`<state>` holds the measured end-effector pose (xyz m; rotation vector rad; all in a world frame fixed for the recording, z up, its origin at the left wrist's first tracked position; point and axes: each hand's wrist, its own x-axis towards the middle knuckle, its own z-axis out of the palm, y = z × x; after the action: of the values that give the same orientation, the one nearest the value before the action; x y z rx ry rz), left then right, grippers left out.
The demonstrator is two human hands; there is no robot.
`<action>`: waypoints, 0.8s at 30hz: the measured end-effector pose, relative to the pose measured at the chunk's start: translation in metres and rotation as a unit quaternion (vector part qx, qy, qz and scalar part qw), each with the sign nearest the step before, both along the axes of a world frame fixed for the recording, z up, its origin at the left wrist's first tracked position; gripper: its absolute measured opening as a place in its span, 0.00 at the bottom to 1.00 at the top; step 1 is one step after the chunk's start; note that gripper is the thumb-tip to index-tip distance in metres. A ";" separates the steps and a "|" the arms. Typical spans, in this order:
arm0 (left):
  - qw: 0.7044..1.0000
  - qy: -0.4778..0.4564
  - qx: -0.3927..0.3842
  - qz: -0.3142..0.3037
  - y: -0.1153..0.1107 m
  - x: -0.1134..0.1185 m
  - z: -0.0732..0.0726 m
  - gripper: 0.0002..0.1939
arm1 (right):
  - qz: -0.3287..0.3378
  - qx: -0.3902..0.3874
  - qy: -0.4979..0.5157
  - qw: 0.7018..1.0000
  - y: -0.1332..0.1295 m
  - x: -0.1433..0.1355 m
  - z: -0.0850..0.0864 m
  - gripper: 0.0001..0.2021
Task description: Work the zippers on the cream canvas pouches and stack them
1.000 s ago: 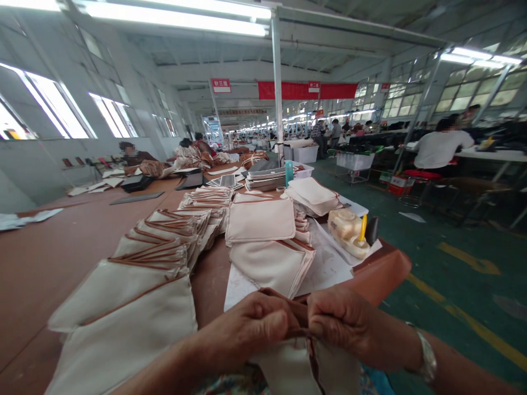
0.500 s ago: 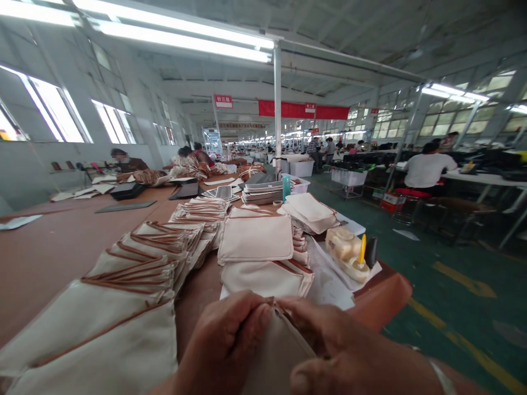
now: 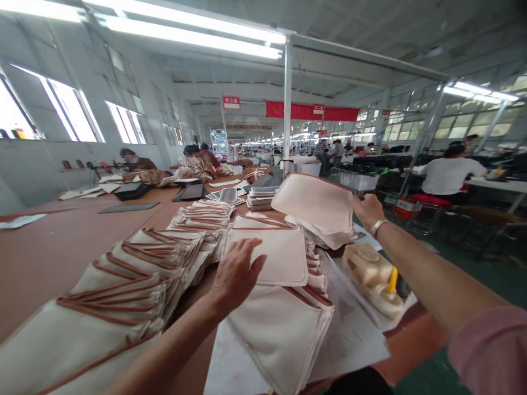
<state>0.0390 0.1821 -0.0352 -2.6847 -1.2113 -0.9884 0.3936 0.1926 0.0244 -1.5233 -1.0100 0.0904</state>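
Note:
My right hand [image 3: 368,209] grips the right edge of a pale fabric panel [image 3: 315,203], lifted over a small stack of similar panels [image 3: 325,236] at the centre right. My left hand [image 3: 239,271] is open, fingers spread, at the left side of a flat cream panel [image 3: 284,255] with a stitched border. Beneath and in front of that panel lie more cream pieces [image 3: 282,323] with brown edging. To the left, a long fanned row of cream pieces [image 3: 140,280] with brown trim runs along the table.
The brown table [image 3: 61,241] stretches left. A glue container [image 3: 366,269] with a yellow-handled tool stands at the right on white paper [image 3: 349,340]. Grey panels [image 3: 263,196] are stacked farther back. A person in a white shirt [image 3: 448,173] sits at the right; others sit behind.
My hands have parted from the piece held near me. The right hand has gone forward and right and now holds up a panel; the left has moved forward and opened.

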 end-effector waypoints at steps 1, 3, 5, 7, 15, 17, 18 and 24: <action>1.000 0.014 -0.013 -0.005 0.014 0.013 -0.008 0.14 | -0.013 -0.012 -0.008 1.000 0.002 0.001 -0.012 0.14; 0.999 0.030 -0.031 -0.019 0.041 0.041 -0.020 0.15 | -0.005 -0.037 -0.011 0.999 -0.002 -0.010 -0.041 0.13; 0.998 0.038 -0.045 -0.027 0.064 0.067 -0.026 0.18 | 0.039 -0.052 -0.031 0.997 -0.018 -0.038 -0.071 0.13; 0.997 0.043 -0.063 -0.023 0.084 0.090 -0.029 0.19 | 0.111 -0.063 -0.066 0.990 -0.044 -0.079 -0.100 0.12; 0.989 0.012 -0.139 -0.051 0.106 0.117 -0.019 0.12 | 0.408 -0.158 -0.324 0.839 -0.089 -0.195 -0.198 0.19; 0.981 -0.010 -0.174 -0.080 0.101 0.107 -0.007 0.07 | 0.396 -0.176 -0.323 0.841 -0.085 -0.196 -0.207 0.20; 0.975 -0.024 -0.196 -0.097 0.098 0.098 0.002 0.05 | 0.395 -0.183 -0.325 0.840 -0.084 -0.195 -0.209 0.19; 0.922 -0.179 -0.312 -0.142 0.078 0.015 0.088 0.16 | 0.396 -0.190 -0.311 0.843 -0.092 -0.194 -0.199 0.18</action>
<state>0.0541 0.2596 0.0531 -3.3560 -1.4203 -1.3801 0.1992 0.1004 -0.1744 -1.4008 -2.2258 0.4172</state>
